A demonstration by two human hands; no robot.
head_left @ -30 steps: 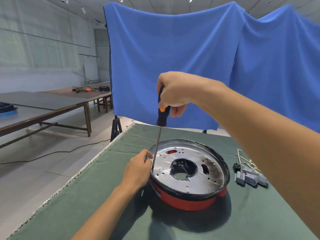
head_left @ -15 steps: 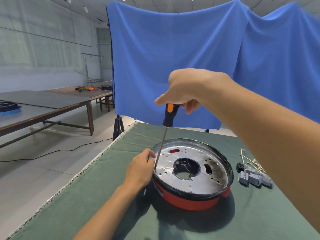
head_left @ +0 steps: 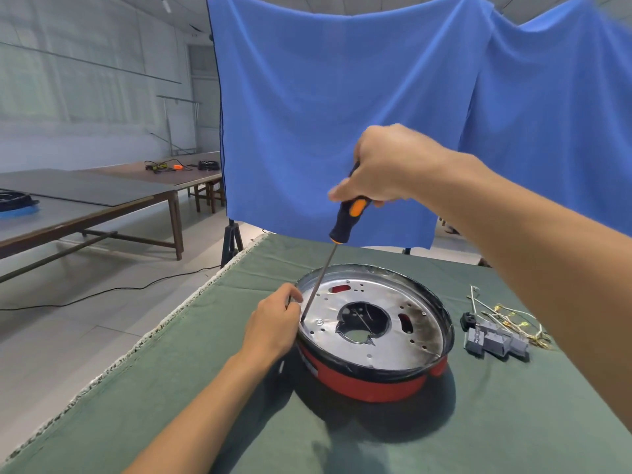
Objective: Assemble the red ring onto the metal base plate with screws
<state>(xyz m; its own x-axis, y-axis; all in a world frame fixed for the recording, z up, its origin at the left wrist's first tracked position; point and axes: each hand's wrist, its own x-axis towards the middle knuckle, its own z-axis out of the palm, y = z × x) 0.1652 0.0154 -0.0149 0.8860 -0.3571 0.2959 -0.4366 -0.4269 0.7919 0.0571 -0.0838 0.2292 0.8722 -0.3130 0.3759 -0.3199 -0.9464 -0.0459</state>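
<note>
A round metal base plate (head_left: pixel 383 302) with a big centre hole sits inside the red ring (head_left: pixel 369 381) on the green table cloth. My right hand (head_left: pixel 386 165) grips the black and orange handle of a screwdriver (head_left: pixel 345 220). Its thin shaft slants down to the plate's left edge, where the tip rests. My left hand (head_left: pixel 273 323) curls against the ring's left rim, with thumb and fingers pinched at the shaft close to the tip. A small screw (head_left: pixel 319 322) lies on the plate beside the tip.
Grey connector blocks (head_left: pixel 496 342) and a tangle of thin wires (head_left: pixel 506 313) lie right of the ring. The table's left edge (head_left: pixel 164 333) drops to the floor. A blue curtain (head_left: pixel 342 114) hangs behind, and long tables (head_left: pixel 85 200) stand at the left.
My right hand has turned on the screwdriver handle and sits a little further right. The shaft tilts more. My left hand stays at the rim.
</note>
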